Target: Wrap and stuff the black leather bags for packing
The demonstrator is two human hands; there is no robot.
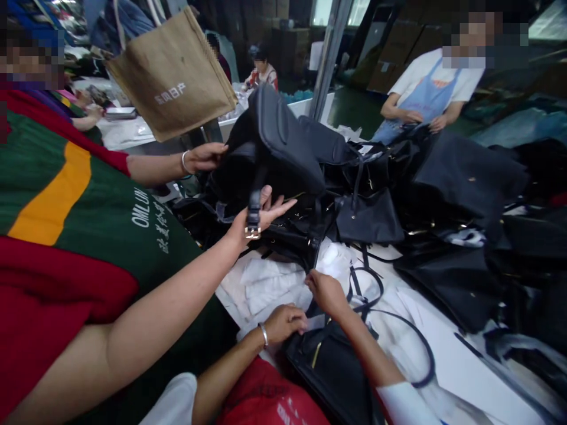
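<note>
The black bag (pixel 325 366) lies just beside the red apron (pixel 266 395), probably so both hands reach its top. The left hand (pixel 286 323) curls near its edge, the right hand (pixel 328 292) bent-fingered beyond; I cannot tell whether either grips anything.

Bright windows (pixel 358 12), grey metal post (pixel 328 59), stacked brown boxes (pixel 401 50), dark green floor (pixel 354 112), dim light.
</note>
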